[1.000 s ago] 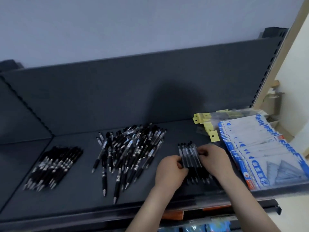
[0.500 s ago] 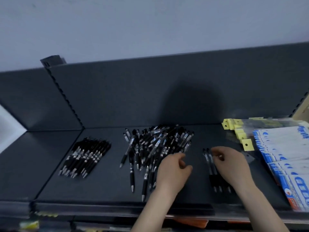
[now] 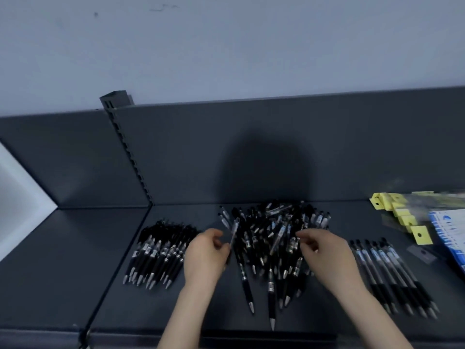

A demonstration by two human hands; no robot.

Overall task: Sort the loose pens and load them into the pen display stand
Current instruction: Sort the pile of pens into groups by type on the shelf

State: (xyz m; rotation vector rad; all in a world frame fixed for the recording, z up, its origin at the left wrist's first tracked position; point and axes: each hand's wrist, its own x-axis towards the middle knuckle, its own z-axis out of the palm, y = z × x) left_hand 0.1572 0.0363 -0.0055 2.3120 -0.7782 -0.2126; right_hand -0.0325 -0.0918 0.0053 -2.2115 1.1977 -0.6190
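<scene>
Three pen groups: loose pile (image 3: 274,238) lay mid-shelf (image 3: 176,311) toward the back edge; sorted bundle (image 3: 158,253) to its left; sorted row (image 3: 392,275) to its right, nearer the right edge.
Long axes: bundle and row pens ran roughly back to front, tips toward the front edge; pile pens crossed at many angles, most tips frontward.
Left hand (image 3: 203,258): sat between bundle and pile, fingers curled, tips just beside one slanted pen (image 3: 233,235) at the pile's left fringe; whether it pinched that pen could not be told.
Right hand (image 3: 327,258): was over the pile's right half, fingers curled, tips down among the pens; any hold undetermined.
Governing relation: pile lay directly ahead of and between both hands; slanted pen was nearest the left hand, axis near back-to-front, so judged the likelier next pick.
Display stand: not in view.
Hard to read: blur hid pen markings; yellow-tagged packets (image 3: 402,215) and blue-and-white packs (image 3: 450,230) at the right edge were cut off.
</scene>
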